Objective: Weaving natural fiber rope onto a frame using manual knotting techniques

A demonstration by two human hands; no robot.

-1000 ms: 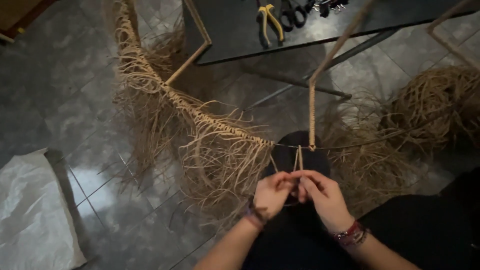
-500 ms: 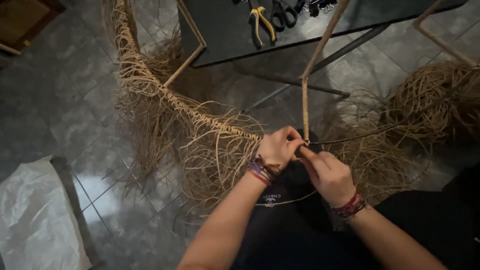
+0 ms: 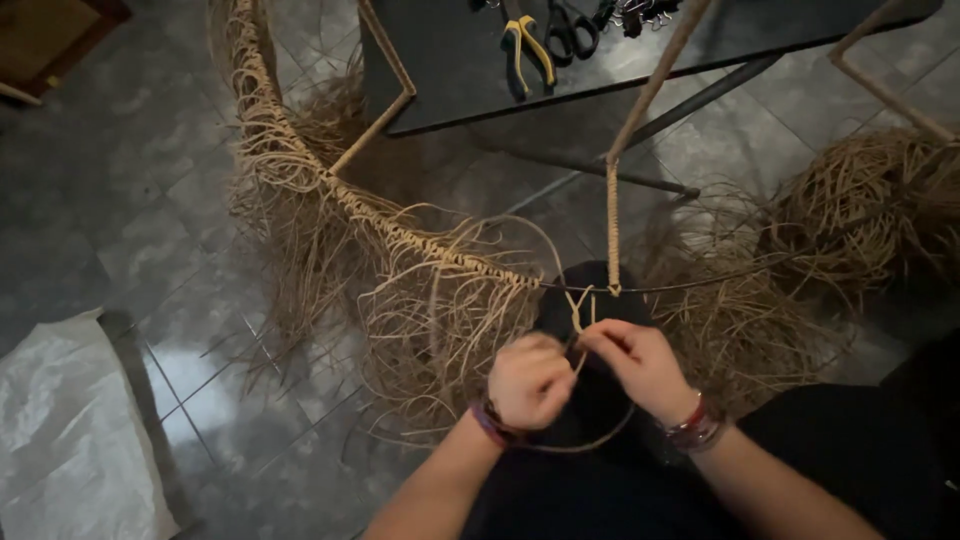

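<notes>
Motion blur smeared the left hand (image 3: 530, 380), so its fingers (image 3: 545, 350) could not be told apart, nor whether they pinched the pale strand (image 3: 578, 310) rising above them. Beside it, the right hand (image 3: 640, 365) covered the strand's lower end. Far above the left hand, the top edge cut off the dark surface (image 3: 450, 60), the yellow-handled pliers (image 3: 528, 55) and the black scissors (image 3: 572, 30). Both forearms ran out at the bottom edge.

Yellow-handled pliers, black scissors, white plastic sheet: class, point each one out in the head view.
Yellow-handled pliers (image 3: 527, 52): head view, on the handles, on the dark table.
Black scissors (image 3: 570, 30): head view, on the finger loops, right of the pliers.
White plastic sheet (image 3: 70, 430): head view, mid-sheet, on the floor at lower left.
</notes>
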